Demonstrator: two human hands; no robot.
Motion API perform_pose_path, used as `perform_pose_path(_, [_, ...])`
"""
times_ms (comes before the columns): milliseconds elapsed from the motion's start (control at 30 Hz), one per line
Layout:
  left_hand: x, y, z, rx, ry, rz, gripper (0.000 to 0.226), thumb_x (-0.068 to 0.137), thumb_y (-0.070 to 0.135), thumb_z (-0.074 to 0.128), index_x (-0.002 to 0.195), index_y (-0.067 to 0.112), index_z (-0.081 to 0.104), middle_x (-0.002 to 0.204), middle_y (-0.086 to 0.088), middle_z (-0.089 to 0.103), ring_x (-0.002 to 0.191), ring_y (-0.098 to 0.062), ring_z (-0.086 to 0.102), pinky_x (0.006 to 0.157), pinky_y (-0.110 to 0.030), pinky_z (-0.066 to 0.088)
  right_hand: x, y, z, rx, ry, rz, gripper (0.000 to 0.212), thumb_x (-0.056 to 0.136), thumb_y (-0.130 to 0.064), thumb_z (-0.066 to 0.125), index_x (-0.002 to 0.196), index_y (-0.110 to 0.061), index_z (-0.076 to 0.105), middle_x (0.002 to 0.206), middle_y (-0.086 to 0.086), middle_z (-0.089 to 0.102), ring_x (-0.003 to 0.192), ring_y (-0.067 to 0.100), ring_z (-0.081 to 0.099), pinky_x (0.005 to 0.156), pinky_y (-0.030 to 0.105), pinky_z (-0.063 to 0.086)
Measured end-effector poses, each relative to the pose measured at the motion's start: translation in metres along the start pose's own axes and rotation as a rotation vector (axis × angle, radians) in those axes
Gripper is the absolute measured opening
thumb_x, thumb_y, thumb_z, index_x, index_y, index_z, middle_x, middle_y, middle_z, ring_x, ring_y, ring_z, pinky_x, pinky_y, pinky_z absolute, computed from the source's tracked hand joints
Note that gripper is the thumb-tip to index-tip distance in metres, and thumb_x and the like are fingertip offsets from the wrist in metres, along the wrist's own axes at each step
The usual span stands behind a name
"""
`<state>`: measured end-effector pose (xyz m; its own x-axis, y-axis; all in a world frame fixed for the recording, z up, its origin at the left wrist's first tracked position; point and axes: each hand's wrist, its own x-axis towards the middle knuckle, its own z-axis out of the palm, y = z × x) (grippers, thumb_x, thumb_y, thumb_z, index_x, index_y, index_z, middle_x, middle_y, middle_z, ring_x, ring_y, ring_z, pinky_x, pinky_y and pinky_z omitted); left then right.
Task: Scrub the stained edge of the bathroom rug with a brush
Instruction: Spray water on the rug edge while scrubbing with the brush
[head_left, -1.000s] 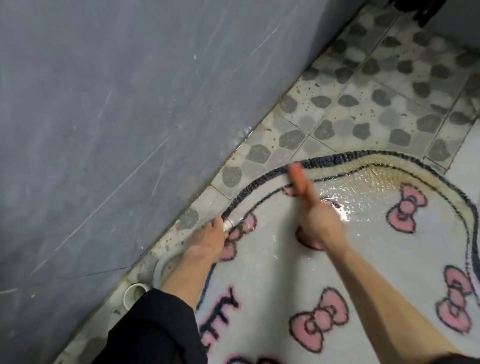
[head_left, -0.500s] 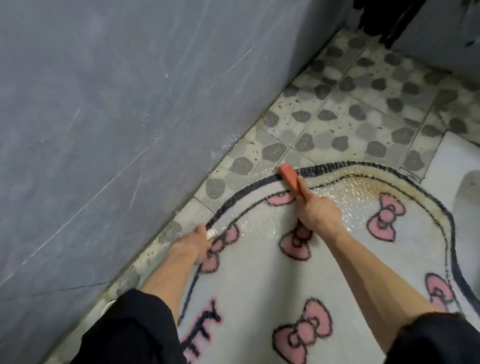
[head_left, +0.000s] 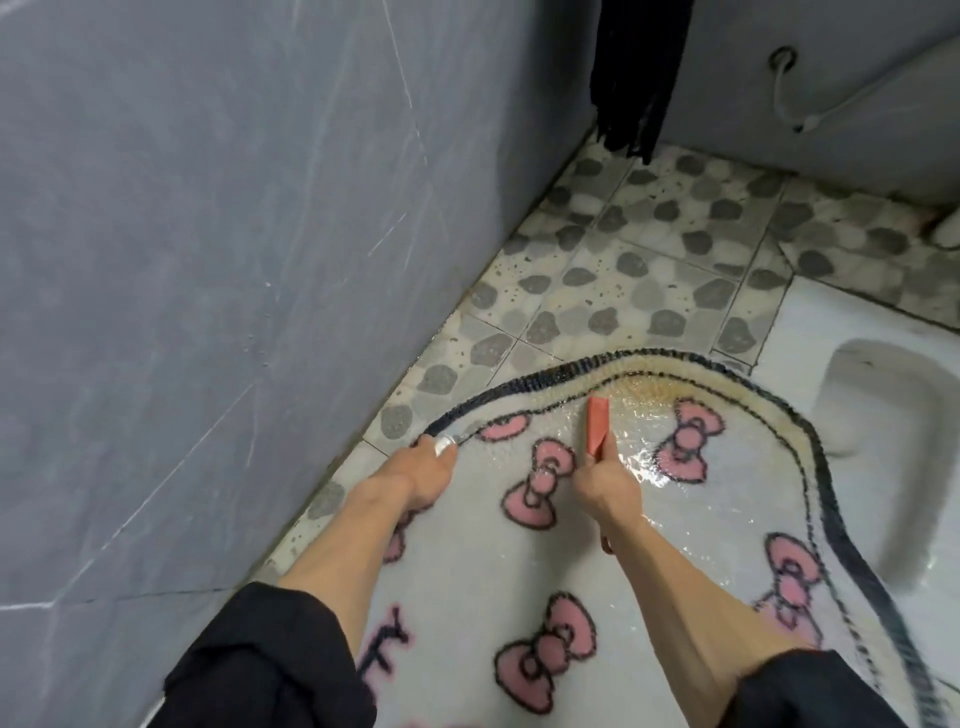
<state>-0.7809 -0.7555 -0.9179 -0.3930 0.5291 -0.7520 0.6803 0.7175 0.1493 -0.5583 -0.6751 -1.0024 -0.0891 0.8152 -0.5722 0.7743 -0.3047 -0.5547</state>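
Head view: right hand (head_left: 605, 486) grips red oblong brush (head_left: 597, 422) on wet shaggy rug (head_left: 467, 571); left hand (head_left: 415, 472) pinches black corded border (head_left: 498, 396).

The brush (head_left: 597, 427) shows only its red back. Its bristles face down into the rug (head_left: 467, 582), and its handle is buried in the right hand (head_left: 609, 486) (a red tip peeks out below the wrist). The left hand (head_left: 418, 474) grips the rug's dark border, fingers tucked out of sight. The bottom edge cuts off the rug, and the left sleeve (head_left: 270, 665) covers part of its black lettering. The hanging black cloth (head_left: 634, 78) runs off the top.
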Motion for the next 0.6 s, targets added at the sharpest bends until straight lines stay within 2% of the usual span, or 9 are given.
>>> perform_pose_path(100, [-0.022,0.032,-0.02,0.095,0.013,0.048,0.061,0.106,0.052,0.023,0.15,0.011,0.033,0.15,-0.017,0.046,0.136,-0.036,0.045,0.107,-0.038,0.037,-0.023,-0.008,-0.006,0.062,-0.066,0.056,0.055,0.104,-0.038,0.032,0.156,-0.028,0.016,0.113,0.013,0.068,0.089,0.035,0.064,0.079,0.042,0.053])
perform_pose_path(233, [-0.033,0.055,-0.046,0.222,0.034,0.123,0.057,0.107,0.049,0.028,0.154,0.016,0.034,0.157,-0.012,0.039,0.143,-0.031,0.038,0.113,-0.036,0.032,-0.045,-0.019,-0.015,0.07,-0.16,0.104,0.042,0.103,-0.037,0.037,0.136,-0.011,0.04,0.111,0.015,0.065,0.094,0.036,0.062,0.077,0.037,0.047])
perform_pose_path(367, [0.001,0.048,-0.054,0.228,0.027,0.138,0.063,0.104,0.057,0.031,0.154,0.019,0.034,0.158,-0.011,0.039,0.144,-0.03,0.037,0.115,-0.037,0.032,-0.032,-0.018,-0.019,0.012,-0.187,0.143,0.034,0.1,-0.024,0.042,0.125,-0.002,0.039,0.118,0.02,0.063,0.104,0.039,0.064,0.081,0.038,0.048])
perform_pose_path(500, [0.041,0.054,-0.031,0.13,-0.002,0.235,0.049,0.102,0.053,0.044,0.137,0.019,0.052,0.141,-0.009,0.057,0.128,-0.03,0.053,0.099,-0.031,0.04,-0.014,-0.001,-0.029,-0.137,-0.243,0.089,0.022,0.097,-0.016,0.044,0.114,-0.005,0.035,0.116,0.021,0.064,0.099,0.038,0.062,0.074,0.033,0.04])
perform_pose_path(533, [0.047,0.055,-0.02,0.117,-0.011,0.254,0.049,0.102,0.053,0.045,0.136,0.019,0.052,0.139,-0.009,0.058,0.126,-0.03,0.054,0.097,-0.031,0.04,-0.014,0.004,-0.031,-0.15,-0.24,0.071,0.023,0.097,-0.015,0.043,0.117,-0.007,0.033,0.115,0.021,0.065,0.093,0.037,0.061,0.073,0.033,0.039])
perform_pose_path(600, [0.075,0.057,0.005,0.088,-0.048,0.253,0.051,0.102,0.055,0.044,0.139,0.02,0.049,0.138,-0.011,0.059,0.123,-0.031,0.055,0.092,-0.031,0.041,-0.009,0.016,-0.022,-0.169,-0.176,0.004,0.045,0.1,-0.021,0.041,0.141,-0.014,0.025,0.111,0.019,0.067,0.086,0.036,0.062,0.072,0.036,0.042])
